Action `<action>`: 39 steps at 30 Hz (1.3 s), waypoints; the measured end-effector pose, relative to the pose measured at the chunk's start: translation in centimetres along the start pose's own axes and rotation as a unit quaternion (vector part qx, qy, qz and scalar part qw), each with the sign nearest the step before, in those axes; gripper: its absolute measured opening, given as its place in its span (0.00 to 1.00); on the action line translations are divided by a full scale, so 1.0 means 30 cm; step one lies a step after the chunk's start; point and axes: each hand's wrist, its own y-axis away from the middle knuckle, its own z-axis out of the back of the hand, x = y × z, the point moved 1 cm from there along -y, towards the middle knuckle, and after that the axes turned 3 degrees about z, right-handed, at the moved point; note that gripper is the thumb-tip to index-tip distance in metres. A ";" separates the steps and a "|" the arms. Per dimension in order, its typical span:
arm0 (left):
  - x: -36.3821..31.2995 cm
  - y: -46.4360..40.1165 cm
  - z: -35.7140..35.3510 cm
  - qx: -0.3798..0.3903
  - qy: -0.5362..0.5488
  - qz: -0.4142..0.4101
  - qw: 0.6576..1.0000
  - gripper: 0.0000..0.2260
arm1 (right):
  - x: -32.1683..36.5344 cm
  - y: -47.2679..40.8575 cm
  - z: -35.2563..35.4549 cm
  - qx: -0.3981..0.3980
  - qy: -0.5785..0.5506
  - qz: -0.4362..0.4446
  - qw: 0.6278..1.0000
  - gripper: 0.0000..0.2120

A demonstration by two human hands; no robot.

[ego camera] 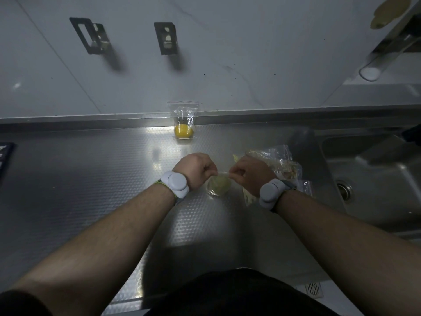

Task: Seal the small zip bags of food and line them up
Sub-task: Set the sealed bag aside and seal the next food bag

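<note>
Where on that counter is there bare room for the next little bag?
Bare steel lies left of the yolk-yellow bag along the wall, and in front of the left hand. It is crowded between the right hand and the sink, where loose bags pile.

Steel counter [91, 179], sink [376, 169], wall sockets [165, 38]

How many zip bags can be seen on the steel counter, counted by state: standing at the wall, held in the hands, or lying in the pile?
Standing against the wall, yellow food inside: 1
Held at its top edge by left hand and right hand, pale food inside: 1
Pile beside the sink: at least 2, exact number unclear
Total: at least 4
</note>
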 end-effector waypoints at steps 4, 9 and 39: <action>0.002 0.006 0.003 0.009 0.012 -0.011 1.000 0.06 | 0.007 -0.003 -0.002 0.000 -0.002 -0.005 1.000 0.05; 0.018 0.026 0.012 -0.001 0.016 -0.001 1.000 0.11 | 0.011 0.004 0.001 -0.004 -0.006 -0.008 1.000 0.06; 0.004 0.014 0.004 0.002 0.016 -0.031 0.999 0.05 | 0.012 -0.023 -0.017 -0.003 0.012 -0.002 1.000 0.06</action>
